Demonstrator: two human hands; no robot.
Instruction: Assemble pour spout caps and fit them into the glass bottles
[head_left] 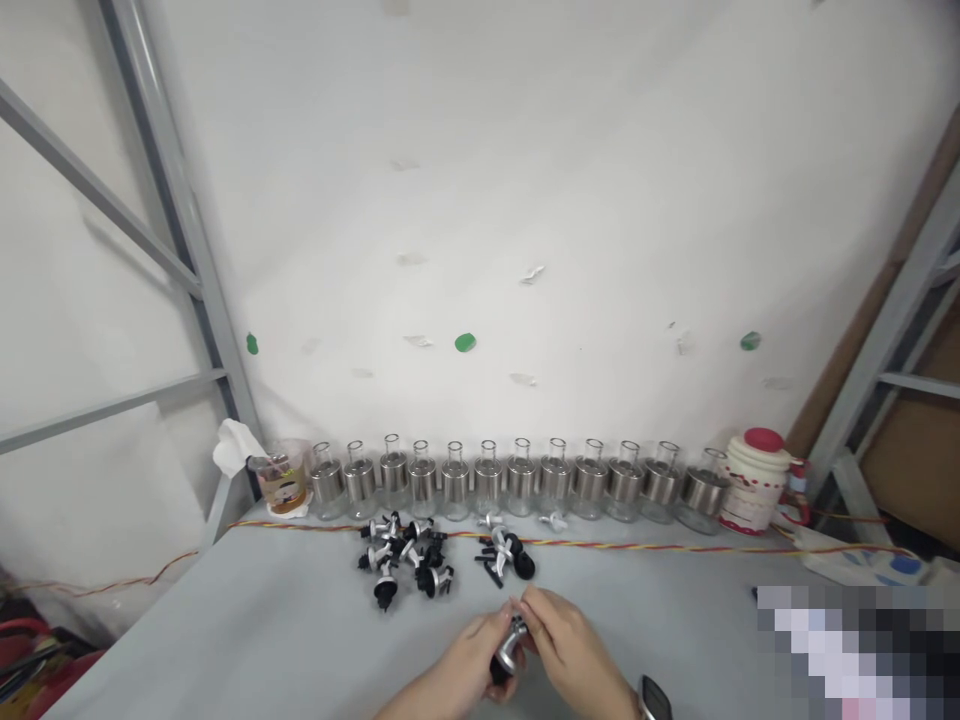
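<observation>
At the front of the table my left hand (469,660) is closed around a silver and black bottle pour spout (511,648), its black base tilted down to the left. My right hand (566,640), a watch on its wrist, has its fingers closed on the upper end of the same spout. What the right fingertips press there is partly hidden. Ahead to the left lies a group of similar silver and black pour spouts (385,582). Straight ahead of my hands is a small heap of loose black and silver spout parts (501,556).
A row of glass bottles (521,478) with metal sleeves lines the wall. A clear cup (283,482) stands at its left end, a white jar (754,485) with a red lid at its right. Twisted red and yellow wire (622,546) crosses the grey table (300,640).
</observation>
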